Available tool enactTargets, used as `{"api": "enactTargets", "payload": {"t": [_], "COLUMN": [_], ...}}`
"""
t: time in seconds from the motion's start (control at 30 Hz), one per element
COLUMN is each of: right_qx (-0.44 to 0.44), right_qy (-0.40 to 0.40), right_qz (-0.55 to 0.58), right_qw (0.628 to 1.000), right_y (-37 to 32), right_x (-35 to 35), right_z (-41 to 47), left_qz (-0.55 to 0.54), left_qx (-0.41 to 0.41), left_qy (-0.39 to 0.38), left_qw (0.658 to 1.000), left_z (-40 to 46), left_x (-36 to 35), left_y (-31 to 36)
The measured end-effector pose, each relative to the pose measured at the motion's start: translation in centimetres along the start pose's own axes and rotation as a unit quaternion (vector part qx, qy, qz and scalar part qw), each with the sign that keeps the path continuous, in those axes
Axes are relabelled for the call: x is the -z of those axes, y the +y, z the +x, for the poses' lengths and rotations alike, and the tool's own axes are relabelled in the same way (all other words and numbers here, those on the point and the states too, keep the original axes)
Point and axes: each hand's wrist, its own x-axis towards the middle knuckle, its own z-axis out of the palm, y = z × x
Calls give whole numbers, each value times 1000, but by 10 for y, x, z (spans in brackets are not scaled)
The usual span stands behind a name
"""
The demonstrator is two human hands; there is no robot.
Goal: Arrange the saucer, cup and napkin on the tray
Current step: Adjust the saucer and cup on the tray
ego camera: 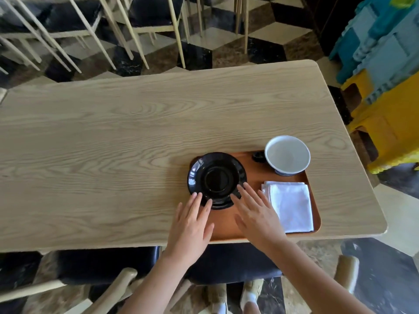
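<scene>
A glossy black round saucer point(217, 180) sits at the far left of the orange-brown wooden tray point(254, 177), overhanging its left edge. The left hand point(190, 225) and right hand point(256, 214) lie flat and open, fingertips touching the saucer's near rim, gripping nothing. A white ceramic cup point(287, 155) stands far right, a folded white cloth napkin point(289, 205) near right. The tray rests on a pale wood-grain table point(113, 143) over a black, white and brown checkered floor point(226, 37).

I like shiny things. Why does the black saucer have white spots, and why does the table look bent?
Head view: the saucer is glossy, so light glints off its rim; the wide-angle lens curves the table edges; the picture looks slightly soft.
</scene>
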Motion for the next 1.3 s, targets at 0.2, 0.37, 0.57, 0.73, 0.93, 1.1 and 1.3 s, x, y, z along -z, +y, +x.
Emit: {"api": "enactTargets", "payload": {"t": [0.2,0.37,0.57,0.73,0.93,1.1,1.3], "right_qx": [5,-3,-1,-1,-2,0,-17], "right_qy": [0,-13,-14,-11,-12,-27,62], "right_qz": [-3,-4,11,25,23,8,62], "right_qw": [1000,1000,1000,1000,1000,1000,996], "right_y": [1,-2,-6,-8,-8,-8,7], "right_x": [-2,2,2,1,0,-1,25], "right_z": [-5,-18,-34,-39,-38,-39,-26], "left_qz": [-22,-27,-30,-30,-33,-14,-18], "left_qx": [12,2,-3,-8,-13,-21,-54], "left_qy": [4,-4,-27,-30,-33,-37,17], "left_qw": [1000,1000,999,999,999,999,998], "left_z": [-6,-19,-35,-39,-38,-39,-9], "left_x": [-4,-5,-8,-6,-5,-4,21], "left_y": [5,9,11,10,9,8,21]}}
